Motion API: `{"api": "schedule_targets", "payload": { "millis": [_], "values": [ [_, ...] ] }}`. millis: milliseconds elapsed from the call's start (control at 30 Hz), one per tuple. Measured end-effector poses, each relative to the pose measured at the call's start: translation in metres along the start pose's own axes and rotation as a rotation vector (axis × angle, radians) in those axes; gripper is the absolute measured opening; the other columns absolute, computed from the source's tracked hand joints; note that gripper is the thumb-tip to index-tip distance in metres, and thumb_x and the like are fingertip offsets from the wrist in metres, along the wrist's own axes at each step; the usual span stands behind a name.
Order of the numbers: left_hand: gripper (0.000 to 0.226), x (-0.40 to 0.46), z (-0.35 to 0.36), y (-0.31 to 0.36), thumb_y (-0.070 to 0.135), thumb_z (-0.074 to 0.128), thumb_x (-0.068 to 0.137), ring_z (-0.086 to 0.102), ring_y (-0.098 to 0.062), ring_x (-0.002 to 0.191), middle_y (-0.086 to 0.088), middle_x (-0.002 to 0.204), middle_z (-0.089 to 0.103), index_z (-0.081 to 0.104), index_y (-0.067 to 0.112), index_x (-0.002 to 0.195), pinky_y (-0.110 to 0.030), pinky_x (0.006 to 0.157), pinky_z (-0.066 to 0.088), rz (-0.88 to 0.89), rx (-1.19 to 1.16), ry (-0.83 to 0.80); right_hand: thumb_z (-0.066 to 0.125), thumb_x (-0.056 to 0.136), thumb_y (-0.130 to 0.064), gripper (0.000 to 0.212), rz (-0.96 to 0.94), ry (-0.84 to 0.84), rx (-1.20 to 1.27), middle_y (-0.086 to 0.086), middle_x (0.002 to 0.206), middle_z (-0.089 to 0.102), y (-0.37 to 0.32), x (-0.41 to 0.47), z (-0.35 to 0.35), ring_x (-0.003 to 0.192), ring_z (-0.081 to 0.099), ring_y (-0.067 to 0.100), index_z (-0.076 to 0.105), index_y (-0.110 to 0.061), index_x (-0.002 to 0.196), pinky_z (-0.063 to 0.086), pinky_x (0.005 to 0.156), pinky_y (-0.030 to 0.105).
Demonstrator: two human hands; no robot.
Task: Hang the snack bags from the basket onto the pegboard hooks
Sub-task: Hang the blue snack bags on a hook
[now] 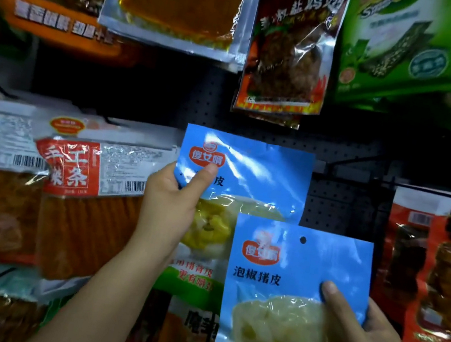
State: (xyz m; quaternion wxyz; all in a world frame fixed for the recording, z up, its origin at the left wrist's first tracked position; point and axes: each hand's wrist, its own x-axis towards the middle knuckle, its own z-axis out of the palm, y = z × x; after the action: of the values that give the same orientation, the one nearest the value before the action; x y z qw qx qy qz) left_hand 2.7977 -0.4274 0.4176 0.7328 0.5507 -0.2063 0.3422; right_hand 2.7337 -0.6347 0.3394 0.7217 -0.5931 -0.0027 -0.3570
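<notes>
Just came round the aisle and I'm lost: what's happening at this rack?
A person is stocking a pegboard of hanging snacks. The left hand pinches one blue snack bag by its upper left corner, raised against the board. The right hand holds a second blue bag lower down, its hang hole free. A bare hook juts out just right of the raised bag.
</notes>
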Motion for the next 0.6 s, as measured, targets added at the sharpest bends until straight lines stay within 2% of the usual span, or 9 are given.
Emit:
{"api": "schedule_targets", "payload": {
  "millis": [133, 267, 433, 533, 600],
  "values": [
    [0.007, 0.0103, 0.0006, 0.0027, 0.028, 0.067, 0.084, 0.072, -0.020, 0.085, 0.002, 0.087, 0.076, 0.071, 0.022, 0.084, -0.048, 0.081, 0.057, 0.038, -0.005, 0.009, 0.071, 0.078, -0.011, 0.002, 0.007, 0.034, -0.006, 0.003, 0.062, 0.073, -0.0024, 0.0049, 0.0040, 0.057, 0.062, 0.019, 0.071, -0.011, 0.080, 0.051, 0.056, 0.030],
    [0.007, 0.0101, 0.0019, -0.0009, 0.025, 0.067, 0.085, 0.072, -0.023, 0.085, 0.000, 0.085, 0.076, 0.071, 0.021, 0.080, -0.053, 0.082, 0.056, 0.025, 0.016, 0.021, 0.072, 0.078, -0.012, 0.001, 0.011, 0.056, -0.008, 0.004, 0.064, 0.073, -0.0022, 0.0077, 0.0049, 0.060, 0.063, 0.022, 0.071, -0.012, 0.078, 0.050, 0.059, 0.033],
    [0.008, 0.0100, 0.0010, 0.0007, 0.026, 0.068, 0.085, 0.071, -0.029, 0.088, -0.004, 0.087, 0.076, 0.071, 0.021, 0.079, -0.056, 0.082, 0.054, 0.039, 0.025, 0.052, 0.073, 0.076, -0.013, 0.003, 0.025, 0.048, 0.013, 0.006, 0.065, 0.074, 0.0023, 0.0085, 0.0058, 0.055, 0.064, 0.017, 0.072, -0.011, 0.074, 0.054, 0.052, 0.027],
    [0.009, 0.0114, 0.0014, 0.0039, 0.028, 0.068, 0.084, 0.072, -0.026, 0.085, 0.000, 0.084, 0.076, 0.073, 0.027, 0.076, -0.055, 0.081, 0.055, 0.054, 0.032, 0.058, 0.073, 0.076, -0.013, 0.004, 0.028, 0.041, 0.035, 0.004, 0.062, 0.073, 0.0019, 0.0097, 0.0053, 0.049, 0.063, 0.009, 0.072, -0.011, 0.073, 0.051, 0.044, 0.017],
    [0.009, 0.0115, 0.0017, 0.0047, 0.029, 0.068, 0.084, 0.072, -0.026, 0.084, 0.001, 0.084, 0.076, 0.073, 0.028, 0.076, -0.055, 0.080, 0.055, 0.045, 0.038, 0.056, 0.073, 0.077, -0.012, 0.002, 0.018, 0.035, 0.041, 0.002, 0.060, 0.072, 0.0017, 0.0104, 0.0046, 0.047, 0.062, 0.007, 0.071, -0.011, 0.076, 0.049, 0.042, 0.014]
  ]
}}
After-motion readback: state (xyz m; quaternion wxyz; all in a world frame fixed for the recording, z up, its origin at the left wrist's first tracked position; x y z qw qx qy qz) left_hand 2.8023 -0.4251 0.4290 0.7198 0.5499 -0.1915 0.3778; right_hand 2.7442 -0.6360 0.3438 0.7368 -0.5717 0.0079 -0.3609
